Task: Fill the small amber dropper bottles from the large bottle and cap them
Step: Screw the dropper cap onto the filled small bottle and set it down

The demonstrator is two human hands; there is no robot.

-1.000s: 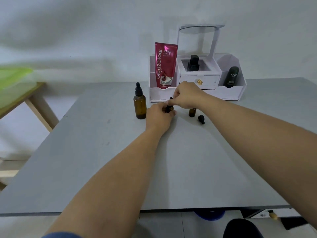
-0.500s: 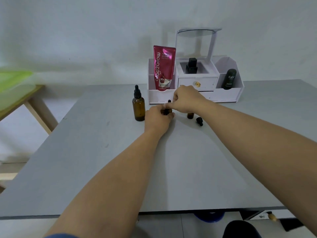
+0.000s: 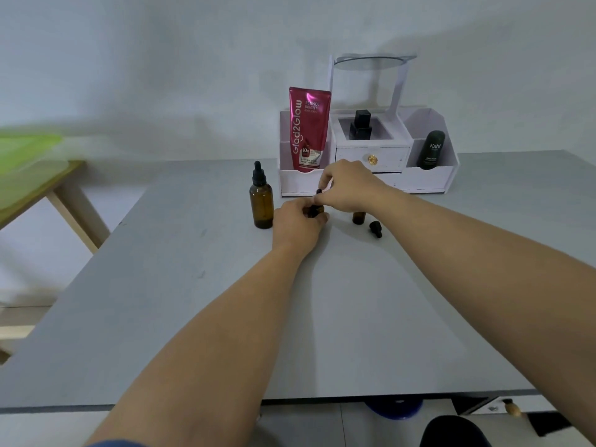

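Left hand: we see the left hand [image 3: 295,225] resting on the grey table top [image 3: 322,317], forearm stretched far out, fingers curled round a small amber glass dropper bottle [image 3: 314,210] that is mostly hidden in the grip.
Right hand: the right hand [image 3: 346,185] arches over from the right, thumb and forefinger pinching the black dropper cap [image 3: 319,191] on top of that bottle; the other fingers are bent loosely.
Large bottle: the tall amber glass bottle with a black dropper top [image 3: 261,201] stands upright just left of the left hand, apart from it.
Second small bottle: another small amber bottle [image 3: 358,217] stands uncapped just right of the hands, partly behind the right wrist.
Loose cap: a black dropper cap [image 3: 375,228] lies on its side near that bottle, to its right.
Far side: a white plastic organiser [image 3: 429,179] holds a pink tube [image 3: 309,129].
Change: we find both hands in the same grip as half a second ago; bottles and loose cap lie as before.
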